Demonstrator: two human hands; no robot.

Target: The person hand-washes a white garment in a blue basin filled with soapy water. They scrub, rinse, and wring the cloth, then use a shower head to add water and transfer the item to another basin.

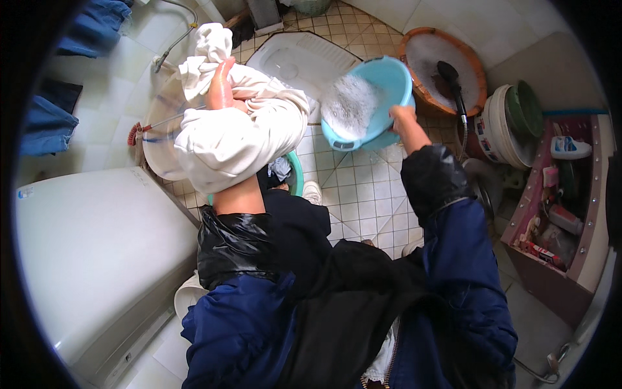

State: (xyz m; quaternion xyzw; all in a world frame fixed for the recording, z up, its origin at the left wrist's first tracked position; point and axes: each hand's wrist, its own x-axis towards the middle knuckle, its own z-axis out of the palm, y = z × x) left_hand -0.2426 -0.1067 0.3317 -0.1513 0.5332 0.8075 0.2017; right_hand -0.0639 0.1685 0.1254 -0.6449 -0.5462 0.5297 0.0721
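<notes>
A bulky white cloth (pixel 243 141), maybe a garment, is draped over my left forearm and bunched around my left hand (pixel 222 90), which clasps it. Some of the fingers are hidden in the folds. My right hand (pixel 404 119) grips the rim of a light-blue plastic basin (pixel 391 80). This basin is tilted toward the left, and white suds (pixel 351 104) lie against its lower side. Behind and below it is a white ceramic squat toilet (pixel 296 53) set in the floor. Under my left arm, partly covered, a green basin (pixel 297 175) holds clothes.
A wooden tub (pixel 478 97) of suds stands back right, with a black shower head (pixel 448 73) across it. White buckets (pixel 493 124) and a maroon bin (pixel 544 282) of bottles line the right. Left are a washing machine (pixel 107 233), a clear tub (pixel 158 155) and hanging jeans (pixel 48 124).
</notes>
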